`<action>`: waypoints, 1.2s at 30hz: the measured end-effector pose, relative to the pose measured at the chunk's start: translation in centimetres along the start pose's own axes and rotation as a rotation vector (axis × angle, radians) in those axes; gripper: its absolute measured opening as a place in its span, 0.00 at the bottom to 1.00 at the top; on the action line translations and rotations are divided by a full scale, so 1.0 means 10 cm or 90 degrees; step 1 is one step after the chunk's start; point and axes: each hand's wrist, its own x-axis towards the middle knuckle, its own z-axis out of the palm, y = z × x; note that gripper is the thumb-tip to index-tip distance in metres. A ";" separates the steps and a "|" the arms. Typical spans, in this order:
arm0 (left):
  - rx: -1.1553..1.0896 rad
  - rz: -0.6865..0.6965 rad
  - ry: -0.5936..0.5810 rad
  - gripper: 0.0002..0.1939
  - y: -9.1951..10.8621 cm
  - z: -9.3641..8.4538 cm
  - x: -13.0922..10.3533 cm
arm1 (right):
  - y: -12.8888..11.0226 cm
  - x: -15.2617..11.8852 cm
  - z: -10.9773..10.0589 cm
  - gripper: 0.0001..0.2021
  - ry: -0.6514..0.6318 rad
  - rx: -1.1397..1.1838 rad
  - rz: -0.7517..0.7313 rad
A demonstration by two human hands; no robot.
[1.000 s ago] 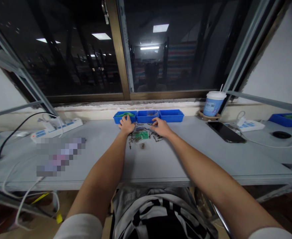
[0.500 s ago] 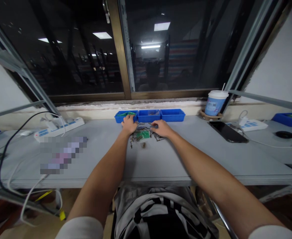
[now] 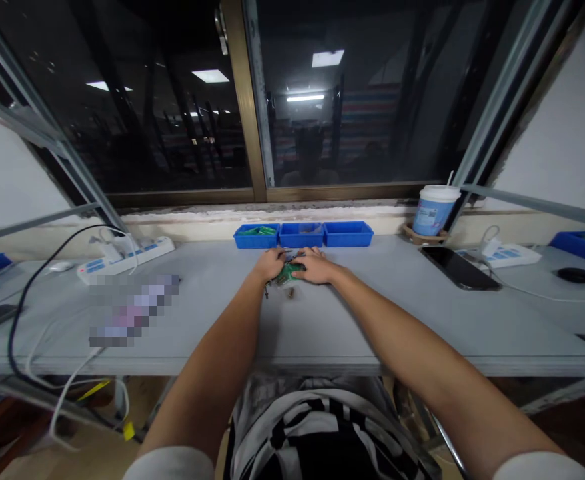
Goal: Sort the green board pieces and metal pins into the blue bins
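Note:
A small pile of screws and bolts lies on the grey table with a green packet among it. My left hand rests at the pile's left side, its fingers bent and apart toward the middle. Opposite it, my right hand lies over the right part with fingers spread, its thumb by the green packet. Both hands touch the pile and hide much of it. A small brass-coloured piece lies just in front.
Three blue trays stand behind the hands: the left tray holds green packets, the middle tray a clear packet, and then the right tray. A lidded cup and a phone are at right. A power strip lies left.
My left hand has come back from the left tray down to the pile. My right hand has moved in over the pile and spread its fingers. The view has shifted slightly.

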 end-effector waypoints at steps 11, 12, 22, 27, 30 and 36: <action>-0.022 -0.050 0.020 0.16 0.08 0.09 0.02 | 0.06 0.07 0.00 0.12 0.160 0.172 0.052; -0.028 -0.064 0.026 0.16 0.09 0.09 0.02 | 0.07 0.08 0.00 0.09 0.172 0.212 0.070; -0.181 -0.082 0.116 0.24 0.17 0.02 0.02 | 0.21 0.13 -0.08 0.07 0.291 0.544 0.142; -0.419 -0.019 0.099 0.18 0.25 0.04 0.06 | 0.20 0.08 -0.12 0.08 0.283 0.601 0.180; -0.517 -0.040 0.081 0.17 0.28 0.07 0.08 | 0.18 0.07 -0.14 0.09 0.291 0.602 0.178; -0.584 -0.059 0.116 0.16 0.26 0.08 0.12 | 0.14 0.03 -0.18 0.14 0.271 0.709 0.179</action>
